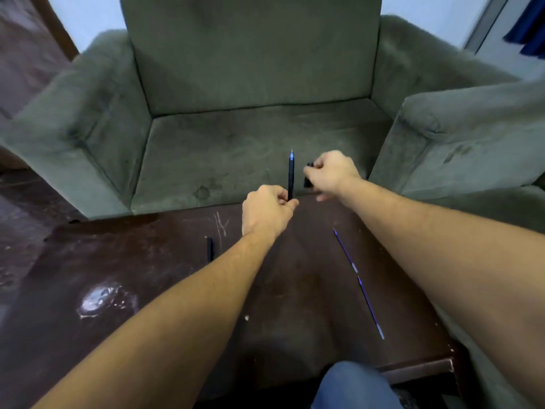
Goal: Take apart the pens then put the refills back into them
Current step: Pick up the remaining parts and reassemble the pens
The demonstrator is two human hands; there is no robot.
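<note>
1. While both bare forearms reach out over the dark brown scratched wooden table (124,261), the left hand (267,211) pinches the lower end of a slim black pen barrel (290,178) between thumb and curled fingers (290,204).
2. Above those fingers the barrel stands nearly upright, its blue-tinted pointed tip at the top, in front of the seat of a grey-green plush armchair (250,84).
3. Just to the right of the barrel, apart from it, the right hand (331,172) is closed with its fingers pressed around a small black pen piece (307,182); short dark ends show at the left edge of the fist, and what part it is cannot be told.
4. Below the right hand, well apart from its fingers, two thin blue refills lie on the table almost end to end: the farther refill (345,250) and the nearer refill (371,307), both slanting down to the right.
5. Left of the left wrist, a short black pen part (210,249) lies on the table, away from the fingers.
6. At the bottom edge, a knee in blue denim (354,385) shows between the forearms.
</note>
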